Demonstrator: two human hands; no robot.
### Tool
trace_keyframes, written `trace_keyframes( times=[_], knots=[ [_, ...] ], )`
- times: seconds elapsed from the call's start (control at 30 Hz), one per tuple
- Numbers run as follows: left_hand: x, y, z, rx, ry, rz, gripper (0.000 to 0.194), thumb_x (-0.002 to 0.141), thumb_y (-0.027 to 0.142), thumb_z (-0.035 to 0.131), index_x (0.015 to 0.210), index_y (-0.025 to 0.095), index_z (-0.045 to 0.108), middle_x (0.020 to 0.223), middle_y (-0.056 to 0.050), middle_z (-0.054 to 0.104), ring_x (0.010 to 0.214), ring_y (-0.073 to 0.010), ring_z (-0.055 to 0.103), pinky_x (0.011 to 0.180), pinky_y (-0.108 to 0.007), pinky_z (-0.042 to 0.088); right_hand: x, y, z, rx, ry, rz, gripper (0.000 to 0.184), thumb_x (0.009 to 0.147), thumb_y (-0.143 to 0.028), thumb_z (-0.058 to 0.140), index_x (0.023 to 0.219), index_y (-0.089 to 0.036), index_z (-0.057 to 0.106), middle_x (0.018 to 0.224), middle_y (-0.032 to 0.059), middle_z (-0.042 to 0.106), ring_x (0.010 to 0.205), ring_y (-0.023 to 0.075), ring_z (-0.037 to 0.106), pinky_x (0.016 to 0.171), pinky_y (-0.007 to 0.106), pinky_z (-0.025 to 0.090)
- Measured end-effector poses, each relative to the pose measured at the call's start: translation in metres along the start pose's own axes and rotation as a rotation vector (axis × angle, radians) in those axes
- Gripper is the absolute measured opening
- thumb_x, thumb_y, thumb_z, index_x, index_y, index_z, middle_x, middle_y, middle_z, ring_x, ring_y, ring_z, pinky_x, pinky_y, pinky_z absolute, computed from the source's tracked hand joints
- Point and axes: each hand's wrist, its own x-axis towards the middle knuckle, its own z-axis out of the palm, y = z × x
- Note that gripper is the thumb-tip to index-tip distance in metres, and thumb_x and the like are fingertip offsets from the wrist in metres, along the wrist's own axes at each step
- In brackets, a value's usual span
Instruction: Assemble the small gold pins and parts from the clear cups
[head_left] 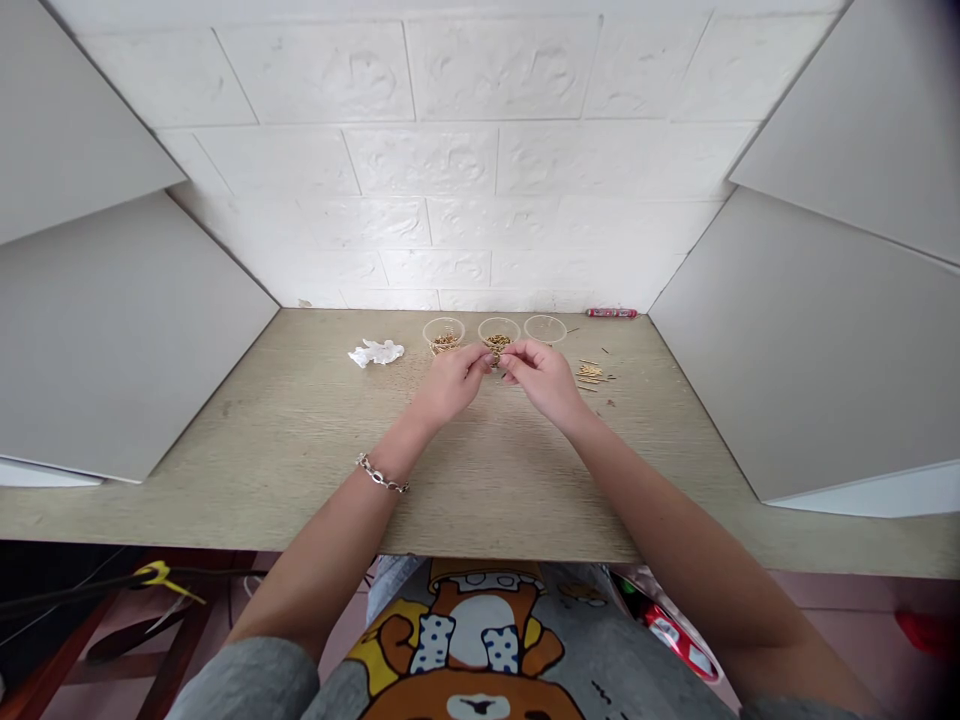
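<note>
My left hand [451, 382] and my right hand [549, 384] meet fingertip to fingertip over the table, just in front of a clear round tub [499, 322]. Both are closed in a pinch. Something small and dark gold shows between the fingertips, too small to name. Small gold-coloured pieces [499, 341] lie in that middle tub. Left of it, a second clear tub [443, 322] holds more gold pieces [447, 340]. A third clear tub [546, 320] stands to the right, its near side partly hidden by my right hand. Thin gold pins [591, 371] lie in a loose pile beyond my right hand.
Crumpled white plastic or tissue [376, 352] lies left of the tubs. A red patterned tube [611, 313] rests against the white brick-pattern wall [457, 160]. Grey panels [112, 330] flank the wooden tabletop [510, 490] on both sides. Stray bits are scattered around the pins.
</note>
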Motion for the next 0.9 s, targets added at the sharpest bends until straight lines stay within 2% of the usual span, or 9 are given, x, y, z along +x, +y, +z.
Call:
trace_keyframes(
  times=[0.33,0.5,0.9],
  knots=[
    [0.0003,-0.0007,0.0007,0.017,-0.003,0.001,0.027,0.088,0.026,0.04,0.074,0.018,0.062,0.074,0.0,0.066,0.072,-0.0129,0.059,0.072,-0.024,0.044,-0.0026,-0.0015,0.0021,0.006,-0.025,-0.011,0.013,0.073,-0.029,0.058,0.076,-0.017,0.062,0.073,0.002,0.066,0.063,0.0127,0.061,0.065,0.029,0.052],
    [0.0004,-0.0013,0.0002,-0.011,-0.015,-0.036,0.028,0.088,0.028,0.039,0.075,0.018,0.062,0.074,0.0,0.066,0.071,-0.0129,0.058,0.07,-0.025,0.044,-0.0022,0.0006,0.0019,0.037,0.005,-0.015,0.014,0.074,-0.031,0.057,0.077,-0.018,0.061,0.072,0.0009,0.065,0.063,0.0119,0.061,0.065,0.028,0.052],
    [0.0008,0.0003,-0.0023,-0.006,-0.051,-0.004,0.026,0.088,0.024,0.038,0.073,0.017,0.058,0.071,0.0,0.063,0.072,-0.0136,0.057,0.074,-0.026,0.043,-0.0036,-0.0017,0.0024,0.038,0.017,-0.025,0.014,0.075,-0.031,0.055,0.076,-0.019,0.061,0.072,0.0007,0.064,0.063,0.0121,0.061,0.066,0.029,0.052]
  ],
)
